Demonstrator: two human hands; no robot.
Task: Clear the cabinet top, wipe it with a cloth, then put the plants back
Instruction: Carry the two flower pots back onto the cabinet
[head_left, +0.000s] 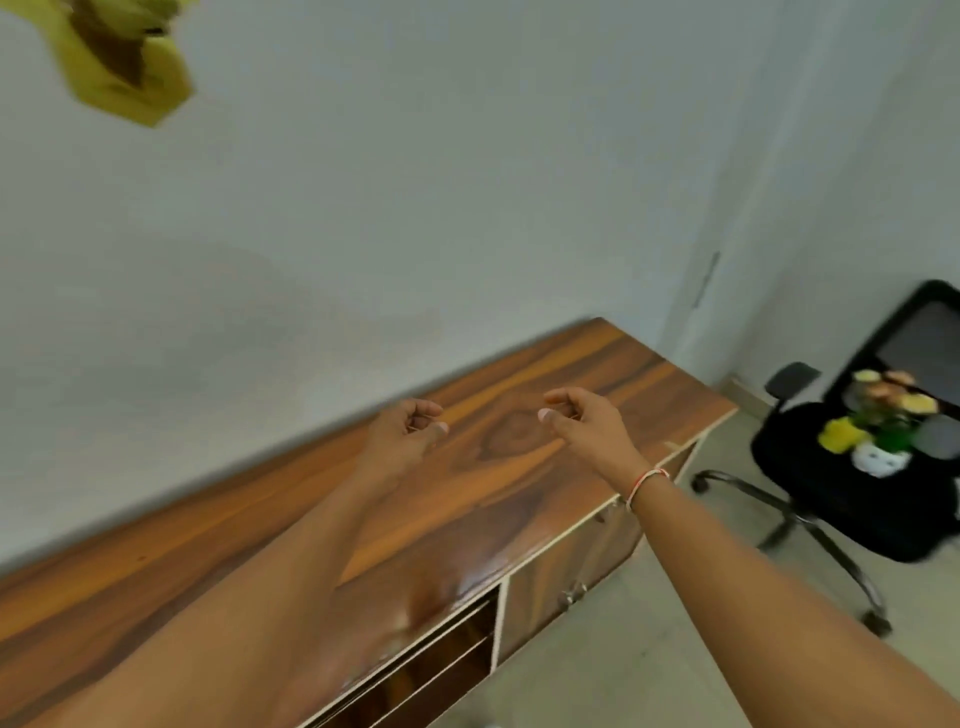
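Left hand (410, 423): held over the bare wooden surface (260, 519), fingers loosely curled, holding nothing.
Right hand (579, 415): beside the left one, a gap between them, equally slack and empty.
Plants (883, 421): parked on the black chair (841, 488), well off to the right of the right hand (probably to free the top for wiping).
Cloth: not visible near either hand.
Stage: top looks cleared; plants not yet returned.

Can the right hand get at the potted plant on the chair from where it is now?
Probably yes. The right hand hovers empty over the cabinet top, and the potted plant sits uncovered on the office chair past the cabinet's right end. Nothing lies between them, though it may take a step closer.
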